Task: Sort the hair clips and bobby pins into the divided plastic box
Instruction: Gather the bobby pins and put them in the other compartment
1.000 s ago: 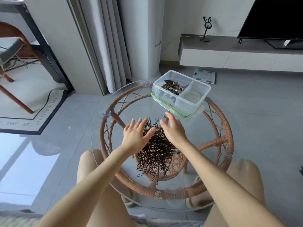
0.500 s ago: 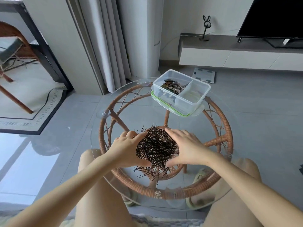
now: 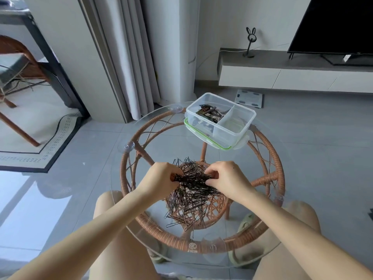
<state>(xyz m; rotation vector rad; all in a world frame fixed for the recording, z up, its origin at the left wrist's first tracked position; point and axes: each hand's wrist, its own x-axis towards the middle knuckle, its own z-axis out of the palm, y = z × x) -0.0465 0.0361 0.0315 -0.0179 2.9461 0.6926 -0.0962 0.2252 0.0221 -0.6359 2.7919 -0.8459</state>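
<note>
Left hand (image 3: pixel 161 178) and right hand (image 3: pixel 228 178) grip bobby pins (image 3: pixel 191 181) over CCC-marked table glass (image 3: pixel 238 158).

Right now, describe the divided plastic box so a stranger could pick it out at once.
Find the round glass table on its rattan frame. At its far edge, beyond the pile of bobby pins, sits a clear rectangular box. It alone rests on a green-rimmed lid, and a divider splits it, with hair clips in the left compartment.
</note>
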